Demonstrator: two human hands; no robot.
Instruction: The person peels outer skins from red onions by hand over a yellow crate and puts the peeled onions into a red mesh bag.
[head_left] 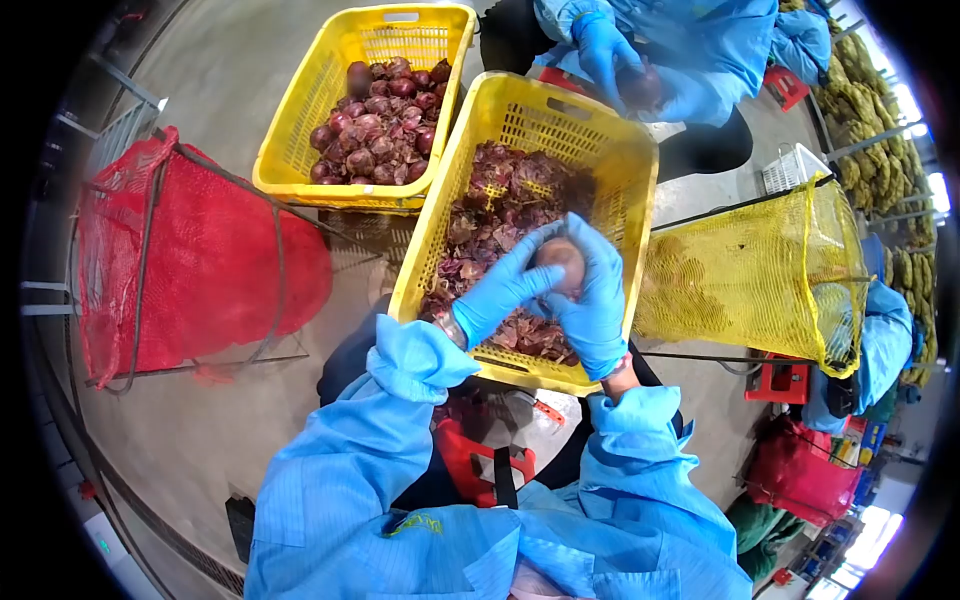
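Note:
Above the near yellow crate, both my blue-gloved hands are closed round one red onion. My left hand grips it from the left, with the thumb across its near side. Curled round the far and right sides are the fingers of my right hand. Below them the crate holds a heap of loose papery onion skins. Whether whole onions lie under the skins I cannot tell.
A second yellow crate of red onions stands beyond, to the left. Framed mesh bags flank me: red left, yellow right. Opposite, a person's gloved hands hold a round, dark onion-like thing.

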